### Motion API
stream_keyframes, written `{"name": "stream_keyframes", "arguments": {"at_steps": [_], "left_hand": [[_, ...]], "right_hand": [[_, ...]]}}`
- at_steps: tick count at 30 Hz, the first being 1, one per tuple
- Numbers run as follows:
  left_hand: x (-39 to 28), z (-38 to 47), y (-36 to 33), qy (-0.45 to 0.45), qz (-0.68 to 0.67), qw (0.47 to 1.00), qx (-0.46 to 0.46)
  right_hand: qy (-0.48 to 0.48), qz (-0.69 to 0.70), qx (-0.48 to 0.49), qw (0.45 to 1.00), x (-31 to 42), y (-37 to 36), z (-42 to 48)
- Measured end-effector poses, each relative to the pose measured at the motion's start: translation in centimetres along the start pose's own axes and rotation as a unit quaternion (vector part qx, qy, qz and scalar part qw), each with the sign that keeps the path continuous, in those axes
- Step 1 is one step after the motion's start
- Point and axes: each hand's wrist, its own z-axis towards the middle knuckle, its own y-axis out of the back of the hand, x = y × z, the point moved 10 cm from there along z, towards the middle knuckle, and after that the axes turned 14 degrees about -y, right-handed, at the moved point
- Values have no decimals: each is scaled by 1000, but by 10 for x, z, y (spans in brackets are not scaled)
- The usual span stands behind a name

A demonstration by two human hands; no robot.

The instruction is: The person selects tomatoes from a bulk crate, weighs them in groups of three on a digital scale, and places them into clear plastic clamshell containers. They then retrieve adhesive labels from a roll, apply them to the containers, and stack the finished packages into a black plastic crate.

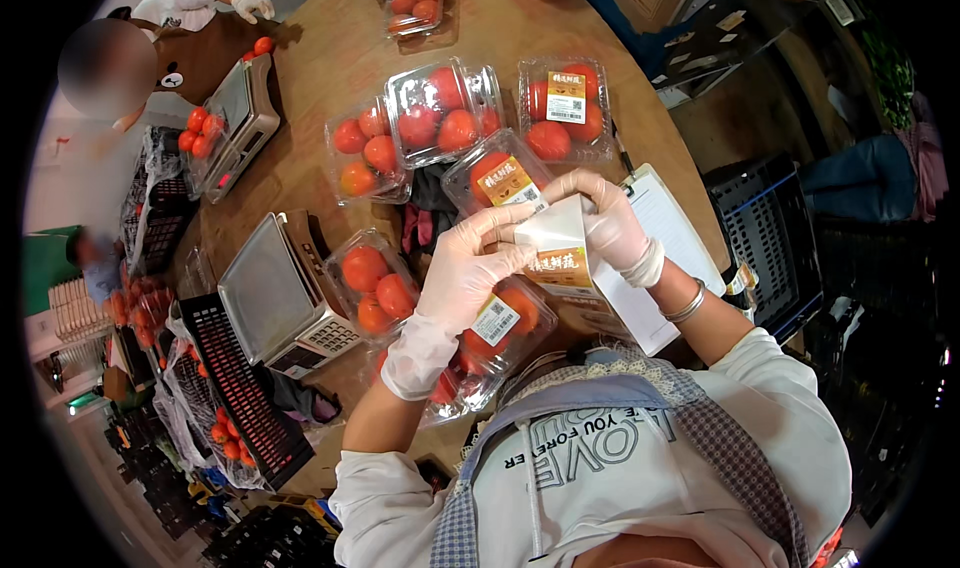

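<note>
My left hand (469, 268) and my right hand (611, 223), both in thin whitish gloves, hold a strip of printed adhesive labels (559, 264) between them, with its backing paper bent up. Under and beyond the fingers lies a clear plastic clamshell box of tomatoes (487, 167) bearing a label. Another labelled box of tomatoes (517, 305) is below my left wrist, near my apron. Farther off stand a labelled box (566, 110) and unlabelled-looking boxes of tomatoes (442, 110), (367, 152). One more box of tomatoes (379, 290) sits left of my left hand.
A digital scale (277, 290) stands at the left, beside a black plastic crate (240, 395). A clipboard with paper (667, 245) lies at the right, near another black crate (772, 245). Across the table a gloved co-worker (184, 5) is by a second scale (244, 125).
</note>
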Motion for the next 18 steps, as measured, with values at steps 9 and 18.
{"name": "stream_keyframes", "arguments": {"at_steps": [9,18], "left_hand": [[-2,4,11,-4,11,1000,1],[46,29,9,50,-12,998,-31]], "right_hand": [[-35,-67,101,992,-8,-34,-1],[-128,-113,23,985,-38,10,16]]}}
